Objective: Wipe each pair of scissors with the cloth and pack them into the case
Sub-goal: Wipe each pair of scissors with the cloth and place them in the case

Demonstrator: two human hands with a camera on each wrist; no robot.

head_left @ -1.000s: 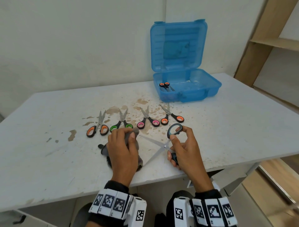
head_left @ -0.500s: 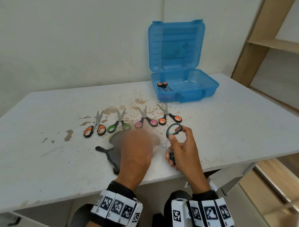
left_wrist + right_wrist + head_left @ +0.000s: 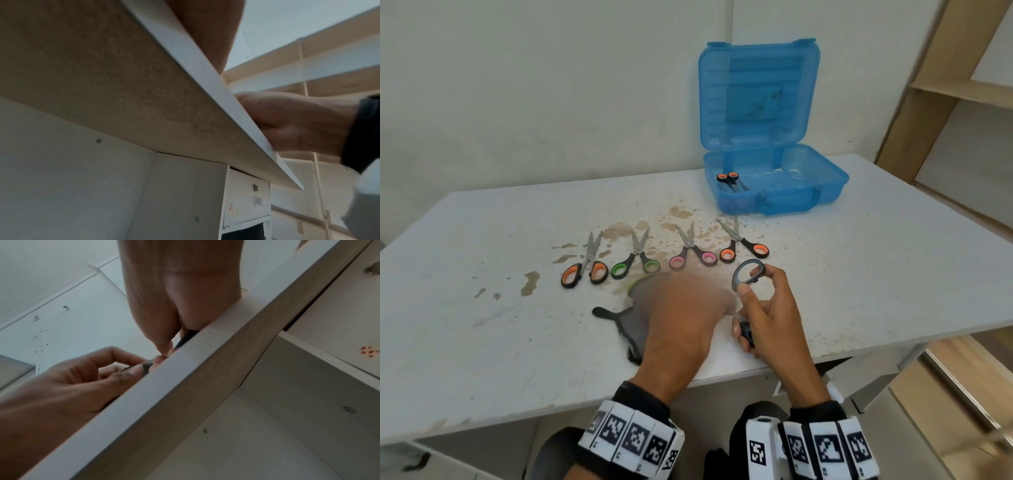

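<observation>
My right hand (image 3: 763,308) grips a grey-handled pair of scissors (image 3: 748,274) near the table's front edge, one handle ring raised above the thumb. My left hand (image 3: 688,298), blurred, holds the dark grey cloth (image 3: 631,318) over the blades, which are hidden. In the right wrist view the left hand (image 3: 82,374) pinches the cloth (image 3: 147,368) beside the right hand (image 3: 180,296). A row of pairs lies behind: orange (image 3: 585,270), green (image 3: 635,263), pink (image 3: 691,257), orange (image 3: 743,246). The open blue case (image 3: 791,202) holds one orange pair (image 3: 729,180).
The white table (image 3: 482,342) has brown stains around the row of scissors. Wooden shelving (image 3: 945,85) stands at the right. The left wrist view looks from below the table edge (image 3: 205,65) and shows the right hand (image 3: 287,121).
My left hand with the cloth has slid right along the open blades, which now lie hidden under it. The right hand has kept its hold on the handles.
</observation>
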